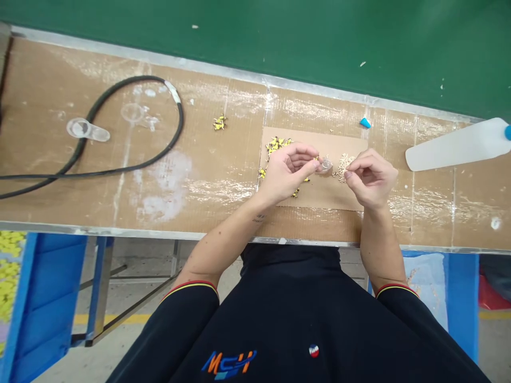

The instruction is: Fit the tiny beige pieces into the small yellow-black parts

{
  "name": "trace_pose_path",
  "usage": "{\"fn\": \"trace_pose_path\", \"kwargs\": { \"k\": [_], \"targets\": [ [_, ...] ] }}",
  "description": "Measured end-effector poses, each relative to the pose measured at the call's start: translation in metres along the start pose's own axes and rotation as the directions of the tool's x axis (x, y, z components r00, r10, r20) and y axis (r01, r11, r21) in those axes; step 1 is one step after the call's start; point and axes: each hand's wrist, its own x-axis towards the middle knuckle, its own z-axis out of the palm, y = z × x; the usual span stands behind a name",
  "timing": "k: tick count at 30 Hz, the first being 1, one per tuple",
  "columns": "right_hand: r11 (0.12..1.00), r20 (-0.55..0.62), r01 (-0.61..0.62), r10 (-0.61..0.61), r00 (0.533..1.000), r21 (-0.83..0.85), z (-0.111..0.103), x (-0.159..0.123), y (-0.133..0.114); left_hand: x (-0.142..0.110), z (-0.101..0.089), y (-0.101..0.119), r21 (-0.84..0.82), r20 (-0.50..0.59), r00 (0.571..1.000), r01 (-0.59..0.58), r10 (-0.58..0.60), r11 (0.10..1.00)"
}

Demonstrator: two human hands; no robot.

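My left hand [291, 167] is closed in a pinch, with a small yellow piece [317, 158] showing at its fingertips. Just beyond those fingertips is a small clear plastic cup [326, 166]; I cannot tell whether the fingers touch it. Several small yellow-and-black pieces [277, 142] lie beside and partly behind the left hand on a cardboard sheet [319, 199]. My right hand [371, 175] has thumb and index finger pressed together at the edge of a pile of tiny beige pieces [344, 166]. Whatever those fingers hold is too small to make out.
A black cable [175, 133] loops over the table's left, near a clear plastic scoop-like piece [88, 129]. More yellow pieces [219, 122] lie left of the sheet. A blue cap [365, 123] and a white bottle [455, 144] are to the right. Blue bins [51, 292] stand below the table.
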Motion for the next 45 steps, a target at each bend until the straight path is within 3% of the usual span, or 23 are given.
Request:
{"fn": "trace_pose_path", "kwargs": {
  "k": [7,11,17,25,45],
  "targets": [
    [0.974,-0.002,-0.091,0.093,0.996,0.206,0.008,-0.006,0.003,-0.005,0.006,-0.005,-0.095,0.072,0.997,0.048,-0.041,0.994],
    [0.909,0.028,-0.186,0.189,0.982,0.373,0.015,-0.010,0.005,-0.010,0.013,-0.006,-0.199,0.081,0.995,0.079,-0.064,0.977],
    [0.822,0.092,-0.252,0.239,0.967,0.510,0.023,-0.012,0.000,-0.011,0.016,-0.008,-0.283,0.076,0.989,0.140,-0.123,0.949],
    [0.800,0.111,-0.284,0.267,0.957,0.529,0.022,-0.014,-0.002,-0.010,0.015,-0.002,-0.338,0.030,0.977,0.208,-0.210,0.918],
    [0.789,0.112,-0.238,0.212,0.971,0.566,0.023,-0.014,0.003,-0.011,0.016,-0.002,-0.251,0.098,0.984,0.171,-0.150,0.953]
  ]
}}
